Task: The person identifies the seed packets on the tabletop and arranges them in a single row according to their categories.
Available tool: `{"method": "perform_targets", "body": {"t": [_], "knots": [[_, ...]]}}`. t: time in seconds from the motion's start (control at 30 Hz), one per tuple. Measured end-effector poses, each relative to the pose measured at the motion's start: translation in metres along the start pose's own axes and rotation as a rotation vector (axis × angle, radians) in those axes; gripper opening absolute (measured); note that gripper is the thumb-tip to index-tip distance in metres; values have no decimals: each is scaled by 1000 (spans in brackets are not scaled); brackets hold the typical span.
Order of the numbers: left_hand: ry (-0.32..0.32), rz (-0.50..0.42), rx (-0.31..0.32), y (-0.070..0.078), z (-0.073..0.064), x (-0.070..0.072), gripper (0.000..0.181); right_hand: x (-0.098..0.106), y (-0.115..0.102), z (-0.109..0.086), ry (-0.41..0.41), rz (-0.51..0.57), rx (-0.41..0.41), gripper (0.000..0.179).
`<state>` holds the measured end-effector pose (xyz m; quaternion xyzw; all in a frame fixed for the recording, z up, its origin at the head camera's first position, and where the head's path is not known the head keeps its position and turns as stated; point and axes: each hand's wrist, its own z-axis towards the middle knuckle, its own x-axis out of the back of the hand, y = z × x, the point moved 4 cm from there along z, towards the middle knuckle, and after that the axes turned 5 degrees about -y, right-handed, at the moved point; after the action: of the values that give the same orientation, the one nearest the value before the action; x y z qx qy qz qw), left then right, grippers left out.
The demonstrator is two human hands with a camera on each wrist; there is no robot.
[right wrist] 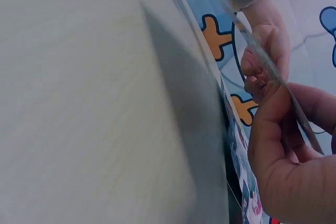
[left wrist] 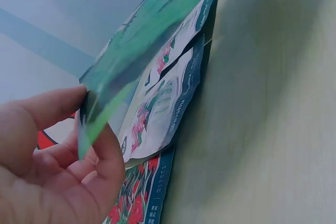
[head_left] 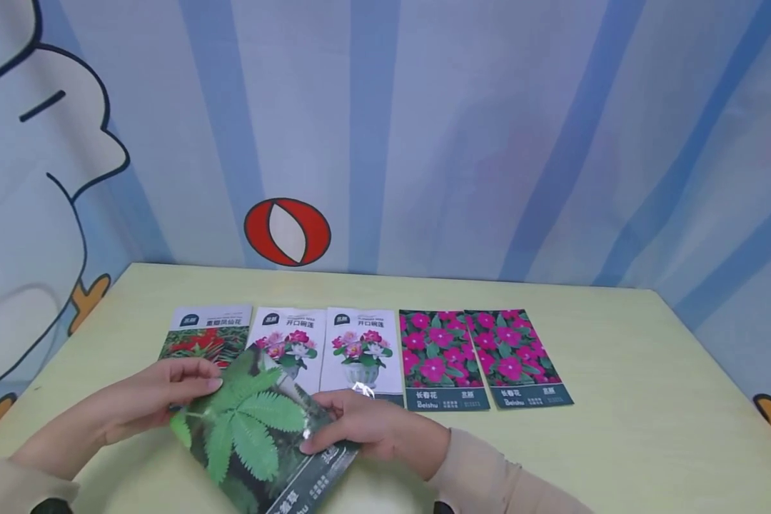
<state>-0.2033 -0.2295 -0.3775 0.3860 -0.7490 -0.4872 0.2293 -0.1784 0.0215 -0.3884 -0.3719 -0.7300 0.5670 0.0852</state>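
A seed packet with a green leaf picture (head_left: 250, 428) is held tilted above the table's near side by both hands. My left hand (head_left: 160, 396) pinches its upper left edge between thumb and fingers; the left wrist view shows the thumb on one face of the leaf packet (left wrist: 142, 40) and fingers behind. On the opposite edge, my right hand (head_left: 375, 428) grips the packet, thumb on the printed front. Edge-on in the right wrist view, the packet (right wrist: 302, 116) looks thin. It partly covers a red-flower packet (head_left: 195, 343) and a white packet with potted flowers (head_left: 289, 343).
Right of these lie another potted-flower packet (head_left: 363, 350) and two pink-flower packets, one (head_left: 440, 357) slightly overlapped by or touching the other (head_left: 514, 357). The pale yellow table (head_left: 617, 428) ends at a blue striped backdrop (head_left: 462, 143).
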Motion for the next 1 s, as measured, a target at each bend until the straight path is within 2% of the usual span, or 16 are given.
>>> {"method": "perform_targets", "body": {"t": [0.07, 0.13, 0.17, 0.3, 0.37, 0.53, 0.67, 0.87, 1.0], "knots": [[21, -34, -9, 0, 4, 0, 15, 6, -2, -1, 49, -4, 10, 40], [54, -86, -9, 2, 8, -3, 35, 13, -5, -1, 101, -6, 23, 41], [63, -127, -21, 2, 11, -4, 38, 16, -6, -1, 127, 2, 28, 42], [60, -276, -75, 7, 24, -16, 30, 25, -11, -1, 200, 58, 56, 46], [37, -302, -109, 9, 31, -22, 14, 29, -13, 0, 216, 91, 67, 46], [61, -268, -119, 14, 43, -36, 27, 41, -14, -1, 215, 123, 74, 50], [122, -240, -104, 20, 46, -42, 31, 51, -16, -6, 201, 116, 70, 51], [153, -222, -128, 39, 54, -54, 32, 79, -28, -29, 227, 60, 68, 30], [135, -248, -151, 52, 64, -65, 41, 96, -37, -47, 241, 55, 90, 21]]}}
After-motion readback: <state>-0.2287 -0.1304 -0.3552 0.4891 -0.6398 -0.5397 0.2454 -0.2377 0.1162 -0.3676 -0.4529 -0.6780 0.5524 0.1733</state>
